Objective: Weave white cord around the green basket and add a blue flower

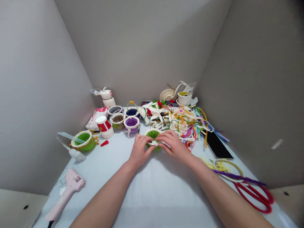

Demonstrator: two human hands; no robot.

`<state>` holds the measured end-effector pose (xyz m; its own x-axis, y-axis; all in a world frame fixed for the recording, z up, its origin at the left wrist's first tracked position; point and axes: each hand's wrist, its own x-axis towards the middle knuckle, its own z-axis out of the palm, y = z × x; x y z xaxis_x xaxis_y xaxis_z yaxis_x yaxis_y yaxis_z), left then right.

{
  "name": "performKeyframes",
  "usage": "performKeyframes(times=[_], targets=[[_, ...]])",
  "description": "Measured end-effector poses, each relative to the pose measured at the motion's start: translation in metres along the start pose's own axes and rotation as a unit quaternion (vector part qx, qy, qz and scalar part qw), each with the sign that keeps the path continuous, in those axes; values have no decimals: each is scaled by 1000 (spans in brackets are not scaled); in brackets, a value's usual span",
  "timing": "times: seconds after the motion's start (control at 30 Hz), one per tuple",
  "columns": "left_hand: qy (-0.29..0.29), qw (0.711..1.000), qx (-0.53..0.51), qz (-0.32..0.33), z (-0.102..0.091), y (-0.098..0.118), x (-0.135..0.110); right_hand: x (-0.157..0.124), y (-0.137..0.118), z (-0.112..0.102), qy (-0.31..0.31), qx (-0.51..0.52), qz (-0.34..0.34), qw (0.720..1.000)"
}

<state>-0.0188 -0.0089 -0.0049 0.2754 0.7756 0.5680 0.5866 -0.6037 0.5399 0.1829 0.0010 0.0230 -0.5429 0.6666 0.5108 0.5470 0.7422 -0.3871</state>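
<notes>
A small green basket point(152, 134) with a white rim sits on the table in the middle, between my two hands. My left hand point(141, 149) is closed on the near left part of its rim, thumb and fingers pinching there. From the other side my right hand point(173, 145) pinches the near right part of the same rim. Something small and white shows at the rim between the fingertips; I cannot make out whether it is a separate piece. My fingers cover part of the basket's near side. Just behind it stands a purple cup-like basket point(132, 124) with a white rim.
A pink glue gun point(69, 191), a white squeeze bottle point(77, 154) and another green basket point(85, 146) lie at left. A tangle of ribbons and lace point(179, 121) spreads behind right. A black phone point(217, 146) and red-handled scissors point(255, 195) lie at right.
</notes>
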Motion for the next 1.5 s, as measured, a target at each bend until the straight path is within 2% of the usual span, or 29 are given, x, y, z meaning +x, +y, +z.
performKeyframes(times=[0.13, 0.23, 0.37, 0.53, 0.67, 0.77, 0.97, 1.1, 1.17, 1.33, 1.5], targets=[[-2, 1000, -1, -7, 1, 2, -2, 21, -3, -16, -123, -11, 48, 991], [-4, 1000, -2, -3, 1, 2, -1, 38, -5, -26, -206, -22, 40, 977], [-3, 1000, -2, 5, 1, -1, 0, 53, -5, -28, -258, -22, 50, 965], [-7, 1000, 4, 20, 2, -4, 0, 54, 0, -24, -233, 31, 77, 969], [0, 999, 7, 31, 4, -5, 0, 51, 3, -20, -172, 70, 89, 979], [4, 999, 3, 31, 4, -5, 0, 48, 3, -15, -141, 56, 105, 983], [13, 1000, -1, 26, 3, -2, -1, 49, 5, -9, -168, 34, 107, 979], [7, 999, -2, 52, 4, 0, -1, 54, 4, -10, -191, 22, 118, 974], [9, 999, 0, 50, 4, 0, -1, 54, 4, -12, -176, 18, 113, 978], [10, 1000, 8, 24, 4, -1, -1, 42, 11, -29, -66, 30, 78, 994], [8, 1000, 7, 12, 4, 0, -1, 21, 13, -36, -94, -33, 8, 995]])
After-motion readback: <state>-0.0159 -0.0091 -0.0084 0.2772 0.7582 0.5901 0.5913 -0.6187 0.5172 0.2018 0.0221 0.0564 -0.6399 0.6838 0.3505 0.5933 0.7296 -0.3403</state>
